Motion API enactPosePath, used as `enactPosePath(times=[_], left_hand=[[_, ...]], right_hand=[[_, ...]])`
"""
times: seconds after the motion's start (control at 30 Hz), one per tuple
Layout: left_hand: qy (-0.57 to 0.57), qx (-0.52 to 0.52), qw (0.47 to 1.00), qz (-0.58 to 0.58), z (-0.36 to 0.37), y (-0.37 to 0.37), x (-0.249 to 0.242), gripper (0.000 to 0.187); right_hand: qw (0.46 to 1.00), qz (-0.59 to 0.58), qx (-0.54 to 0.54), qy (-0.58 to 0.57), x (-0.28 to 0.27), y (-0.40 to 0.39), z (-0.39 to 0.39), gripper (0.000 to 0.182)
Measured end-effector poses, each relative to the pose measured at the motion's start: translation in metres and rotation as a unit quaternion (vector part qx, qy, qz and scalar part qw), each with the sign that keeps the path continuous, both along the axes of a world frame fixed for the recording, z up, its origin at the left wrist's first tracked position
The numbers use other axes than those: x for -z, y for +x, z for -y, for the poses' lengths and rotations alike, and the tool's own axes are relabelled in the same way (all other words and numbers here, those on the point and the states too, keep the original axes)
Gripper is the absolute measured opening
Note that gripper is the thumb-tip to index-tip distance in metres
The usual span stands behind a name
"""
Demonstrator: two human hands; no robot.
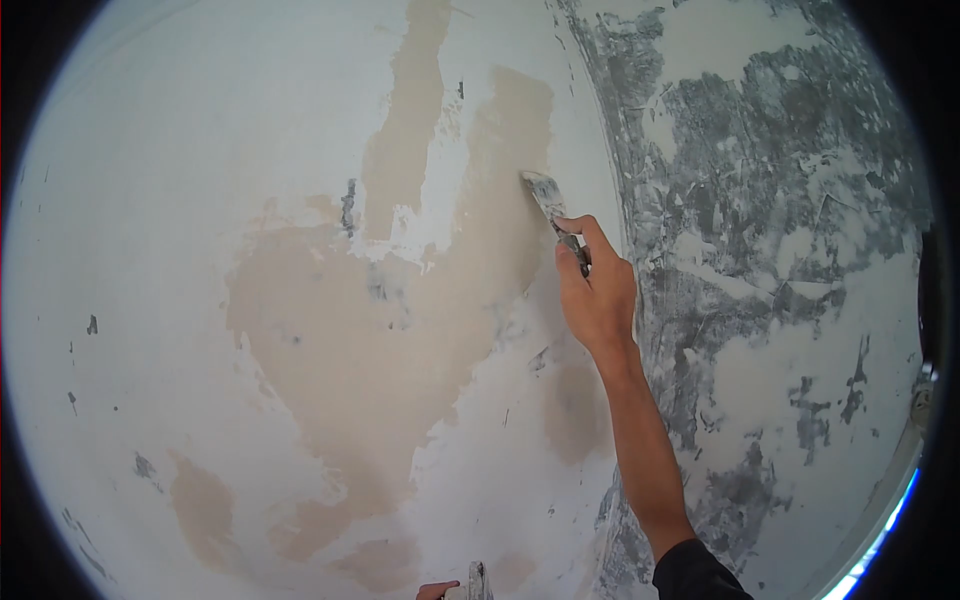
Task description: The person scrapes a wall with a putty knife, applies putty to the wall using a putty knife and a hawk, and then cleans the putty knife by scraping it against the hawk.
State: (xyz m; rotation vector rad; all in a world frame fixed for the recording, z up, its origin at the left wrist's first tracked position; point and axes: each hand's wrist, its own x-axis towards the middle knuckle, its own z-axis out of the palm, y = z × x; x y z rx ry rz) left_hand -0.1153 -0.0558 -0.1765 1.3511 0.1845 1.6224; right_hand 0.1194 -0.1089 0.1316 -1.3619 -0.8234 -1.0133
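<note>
My right hand (598, 290) grips a putty knife (548, 196) by its handle, near the upper middle of the view. The blade is smeared with white and grey and rests on or very near a beige damp-looking patch (350, 330) of the wall. At the bottom edge, only a finger or so of my left hand (437, 591) shows. Beside it is a plaster-smeared, light grey tool (478, 582), which this hand appears to hold; most of both is cut off by the frame.
A white wall (180, 130) with beige patches and small dark marks fills the left and middle. On the right, past a vertical boundary that looks like a corner, stands a rough grey surface (740, 140) streaked with white. A bright strip (880, 545) shows at the lower right.
</note>
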Motion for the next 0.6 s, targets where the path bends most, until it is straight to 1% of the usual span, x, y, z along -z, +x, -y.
enactPosePath(times=[0.03, 0.1, 0.17, 0.23, 0.27, 0.3, 0.33, 0.37, 0.4, 0.47, 0.53, 0.6], left_hand=[[-0.002, -0.001, 1.000, -0.001, 0.000, -0.001, 0.002, 0.032], [-0.010, -0.002, 1.000, -0.015, -0.001, -0.004, 0.006, 0.032], [-0.012, -0.004, 1.000, -0.007, -0.001, -0.005, 0.005, 0.032], [-0.012, -0.006, 1.000, -0.004, -0.001, -0.006, 0.006, 0.032], [-0.016, -0.003, 1.000, -0.007, -0.002, -0.007, 0.008, 0.031], [-0.020, -0.001, 1.000, -0.011, -0.004, -0.007, 0.008, 0.031], [-0.018, -0.002, 1.000, -0.012, -0.005, -0.006, 0.008, 0.031], [-0.005, -0.009, 1.000, -0.005, -0.006, -0.004, 0.008, 0.031], [0.008, -0.017, 1.000, 0.001, -0.006, -0.003, 0.008, 0.031], [-0.007, -0.003, 1.000, -0.003, -0.002, -0.005, 0.007, 0.031], [-0.023, 0.012, 1.000, -0.007, 0.000, -0.006, 0.007, 0.032], [-0.029, 0.020, 0.999, -0.013, 0.002, -0.007, 0.011, 0.033]], right_hand=[[1.000, -0.001, -0.001, -0.002, 0.005, -0.001, -0.001, 0.023], [0.998, 0.027, 0.038, -0.041, 0.030, -0.009, -0.001, 0.024], [0.996, 0.015, 0.018, -0.087, 0.068, -0.030, 0.010, 0.025], [0.995, 0.053, -0.015, -0.087, 0.110, -0.042, 0.017, 0.027], [0.995, 0.052, -0.015, -0.086, 0.122, -0.048, 0.021, 0.027], [0.995, 0.034, -0.054, -0.075, 0.132, -0.054, 0.026, 0.028], [0.994, 0.016, -0.093, -0.064, 0.135, -0.057, 0.029, 0.029], [0.994, 0.015, -0.093, -0.063, 0.132, -0.055, 0.033, 0.029], [0.994, 0.015, -0.101, -0.038, 0.125, -0.052, 0.037, 0.029], [0.993, 0.012, -0.118, 0.013, 0.103, -0.048, 0.037, 0.028], [0.995, 0.008, -0.097, 0.018, 0.077, -0.038, 0.030, 0.027], [0.997, 0.002, -0.077, 0.021, 0.067, -0.030, 0.020, 0.026]])
